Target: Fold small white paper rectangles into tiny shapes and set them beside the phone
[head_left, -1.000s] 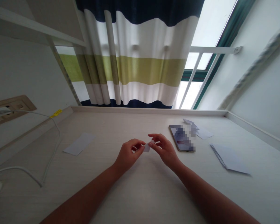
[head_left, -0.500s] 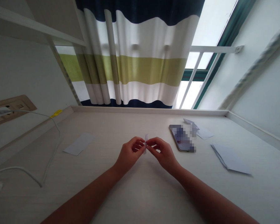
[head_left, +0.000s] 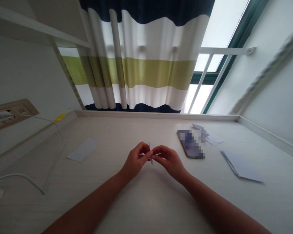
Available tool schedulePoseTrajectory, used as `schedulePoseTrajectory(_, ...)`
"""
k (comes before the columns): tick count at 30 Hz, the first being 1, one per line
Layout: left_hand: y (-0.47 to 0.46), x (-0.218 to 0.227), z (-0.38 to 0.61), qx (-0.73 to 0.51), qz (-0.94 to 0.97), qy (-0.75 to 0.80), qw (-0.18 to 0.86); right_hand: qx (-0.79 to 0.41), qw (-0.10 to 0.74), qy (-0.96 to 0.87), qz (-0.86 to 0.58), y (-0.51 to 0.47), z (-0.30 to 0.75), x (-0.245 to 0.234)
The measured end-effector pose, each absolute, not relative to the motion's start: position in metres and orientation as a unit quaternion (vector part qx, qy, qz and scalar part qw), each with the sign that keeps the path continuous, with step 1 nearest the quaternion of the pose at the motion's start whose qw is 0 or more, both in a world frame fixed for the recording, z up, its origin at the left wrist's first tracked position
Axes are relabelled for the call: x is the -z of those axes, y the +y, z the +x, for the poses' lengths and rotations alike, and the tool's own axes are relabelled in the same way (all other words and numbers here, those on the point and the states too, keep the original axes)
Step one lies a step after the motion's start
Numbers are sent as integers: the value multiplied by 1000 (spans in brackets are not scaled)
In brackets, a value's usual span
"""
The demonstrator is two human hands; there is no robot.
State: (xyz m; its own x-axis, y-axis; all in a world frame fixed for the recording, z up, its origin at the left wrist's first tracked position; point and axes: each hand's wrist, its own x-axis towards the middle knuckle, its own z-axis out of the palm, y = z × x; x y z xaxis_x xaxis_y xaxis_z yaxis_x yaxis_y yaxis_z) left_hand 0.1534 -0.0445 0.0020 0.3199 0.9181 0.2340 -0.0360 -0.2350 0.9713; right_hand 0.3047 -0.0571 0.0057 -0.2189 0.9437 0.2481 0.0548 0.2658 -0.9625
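Observation:
Thumb and fingers of my left hand (head_left: 138, 156) pinch a narrow folded piece of paper (head_left: 151, 162), seen nearly edge-on above the middle of the desk. From the other side, my right hand (head_left: 168, 157) grips the same paper, its fingertips meeting those of the left. Most of the paper is hidden behind the fingers; only thin white ends stick out above and below. A smartphone (head_left: 194, 151) lies on the desk just beyond my right hand, its screen partly blurred.
A loose white sheet (head_left: 83, 150) lies at the left, near a white charging cable (head_left: 62, 139) from a wall socket (head_left: 21, 107). On the right are a stack of paper (head_left: 244, 167) and folded paper pieces (head_left: 213, 138) behind the phone. A raised ledge (head_left: 127, 114) edges the desk's back.
The folded paper has turned to a thinner, more edge-on view between my fingers. My fingertips have shifted slightly and come closer together.

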Motion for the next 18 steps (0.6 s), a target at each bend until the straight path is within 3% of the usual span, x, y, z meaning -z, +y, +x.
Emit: schedulePoseTrajectory(18,-43,-4,152,-476,625,326,526,-582,501,-540,-344,-56,305,-6)
